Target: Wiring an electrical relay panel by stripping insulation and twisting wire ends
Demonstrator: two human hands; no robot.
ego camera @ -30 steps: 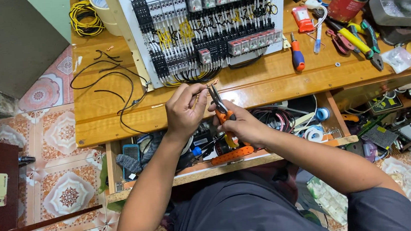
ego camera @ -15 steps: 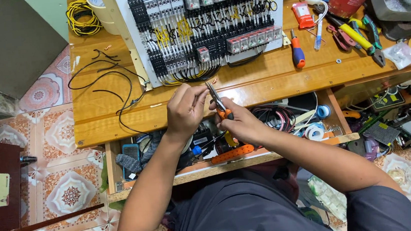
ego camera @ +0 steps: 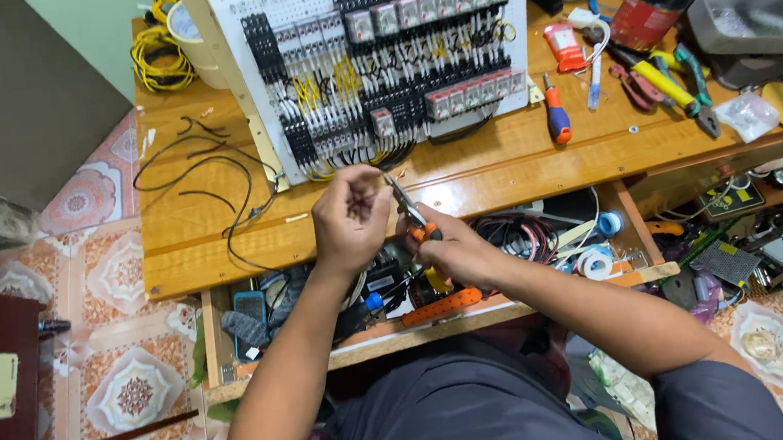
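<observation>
Mid-job: left hand (ego camera: 350, 219) pinches a short wire end, barely visible, over the wooden surface (ego camera: 223, 255) edge, right hand (ego camera: 457, 254) holds its grip closed on orange-handled pliers (ego camera: 414, 220) at that end; panel (ego camera: 376, 59) looks mostly wired, loose black wires (ego camera: 206, 185) remain unused.
</observation>
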